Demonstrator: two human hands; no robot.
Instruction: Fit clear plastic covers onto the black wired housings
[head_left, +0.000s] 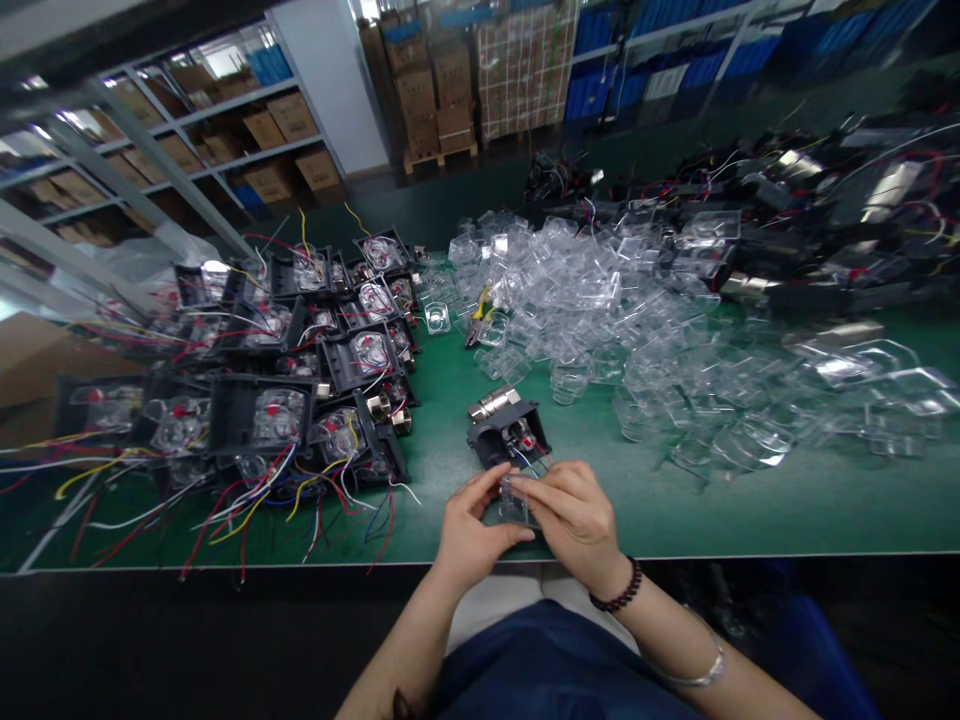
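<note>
Near the front edge of the green table, my left hand (472, 530) and my right hand (577, 515) are closed together on a clear plastic cover (514, 505). The left thumb and fingers grip it from the left, while the right fingers press on its upper part. Just beyond the hands lies a dark grey housing (491, 447) with a metal fitting (495, 403) at its far side. Red parts and thin wires show inside the housing. My fingers hide some of the cover and the housing's near end.
Rows of dark housings (262, 400) with clear covers and loose wires fill the left side. A heap of clear plastic covers (570, 280) spreads to the right, with yellow-handled pliers (478, 315) at its left edge. Dark wired parts (795, 220) lie far right.
</note>
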